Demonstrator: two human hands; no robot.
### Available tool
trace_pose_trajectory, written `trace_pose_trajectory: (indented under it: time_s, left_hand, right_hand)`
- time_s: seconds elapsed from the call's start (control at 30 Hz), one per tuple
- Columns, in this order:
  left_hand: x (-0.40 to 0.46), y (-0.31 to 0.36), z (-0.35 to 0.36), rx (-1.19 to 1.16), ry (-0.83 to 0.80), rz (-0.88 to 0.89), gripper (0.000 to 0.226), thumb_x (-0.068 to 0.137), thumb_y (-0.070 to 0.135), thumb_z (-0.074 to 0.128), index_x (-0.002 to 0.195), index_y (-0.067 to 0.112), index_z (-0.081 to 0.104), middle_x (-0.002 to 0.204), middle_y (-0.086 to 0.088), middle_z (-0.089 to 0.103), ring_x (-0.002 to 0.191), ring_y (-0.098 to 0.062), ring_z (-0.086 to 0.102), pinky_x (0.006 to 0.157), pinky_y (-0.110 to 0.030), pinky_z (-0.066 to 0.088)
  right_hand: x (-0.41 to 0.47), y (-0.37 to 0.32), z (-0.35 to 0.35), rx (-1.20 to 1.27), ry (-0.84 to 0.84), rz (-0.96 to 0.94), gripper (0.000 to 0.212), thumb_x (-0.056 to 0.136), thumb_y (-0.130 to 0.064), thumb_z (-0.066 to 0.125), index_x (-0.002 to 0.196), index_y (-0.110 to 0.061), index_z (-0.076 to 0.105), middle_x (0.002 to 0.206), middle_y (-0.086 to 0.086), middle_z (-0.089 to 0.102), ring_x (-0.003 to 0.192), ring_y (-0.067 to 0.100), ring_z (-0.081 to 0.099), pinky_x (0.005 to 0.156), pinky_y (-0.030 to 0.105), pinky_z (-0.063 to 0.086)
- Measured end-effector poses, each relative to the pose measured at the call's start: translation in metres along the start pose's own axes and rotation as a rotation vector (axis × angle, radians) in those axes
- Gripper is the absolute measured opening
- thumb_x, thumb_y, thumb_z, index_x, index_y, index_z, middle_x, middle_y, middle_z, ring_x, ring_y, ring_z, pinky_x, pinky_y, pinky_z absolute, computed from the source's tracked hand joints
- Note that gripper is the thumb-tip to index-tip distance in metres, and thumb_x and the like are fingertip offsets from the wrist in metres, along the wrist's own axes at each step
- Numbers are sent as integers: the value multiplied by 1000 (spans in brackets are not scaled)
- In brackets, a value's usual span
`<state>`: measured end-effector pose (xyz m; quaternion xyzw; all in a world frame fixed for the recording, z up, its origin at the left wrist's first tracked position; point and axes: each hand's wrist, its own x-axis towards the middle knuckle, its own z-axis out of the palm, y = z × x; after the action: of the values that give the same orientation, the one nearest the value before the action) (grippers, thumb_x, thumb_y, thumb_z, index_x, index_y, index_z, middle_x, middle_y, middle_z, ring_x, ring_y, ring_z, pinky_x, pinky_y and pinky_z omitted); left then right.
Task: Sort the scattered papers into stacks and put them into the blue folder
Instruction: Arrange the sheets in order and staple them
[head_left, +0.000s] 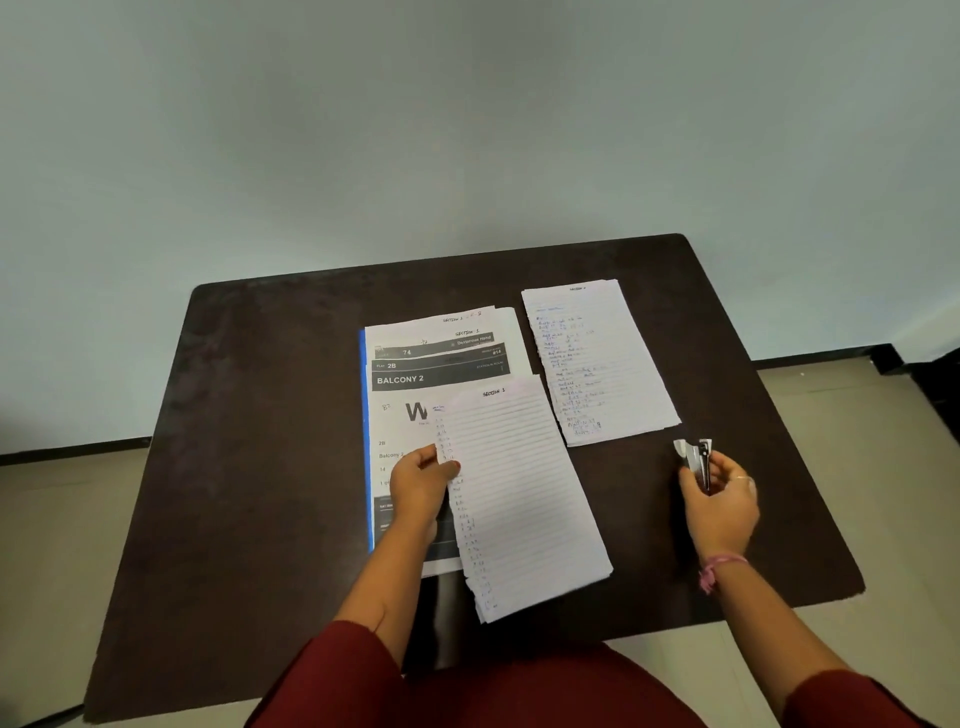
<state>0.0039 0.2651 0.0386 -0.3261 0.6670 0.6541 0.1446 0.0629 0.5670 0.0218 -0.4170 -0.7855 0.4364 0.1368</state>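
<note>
Dark brown table (260, 467) stands before a pale wall. Head view: my left hand (421, 483) pinches the left edge of a lined paper stack (524, 493), which lies tilted over the printed sheets (441, 358). These sheets rest on the blue folder (365, 441), of which only the left edge shows. My right hand (719, 499) grips a small metal clip (696, 457). A second handwritten stack (597, 358) lies flat, just right of the printed sheets.
</note>
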Motion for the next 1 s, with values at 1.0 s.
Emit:
trace_pose_trajectory:
  time_s: [1.0]
  left_hand:
    - [-12, 27, 48, -364, 7, 30, 13, 98, 5, 49, 102, 16, 56, 108, -9, 68, 96, -24, 65, 92, -44, 52]
  right_hand:
    - [-22, -34, 21, 224, -890, -36, 39, 94, -13, 59, 131, -12, 48, 119, -1, 66, 106, 9, 65, 93, 29, 52]
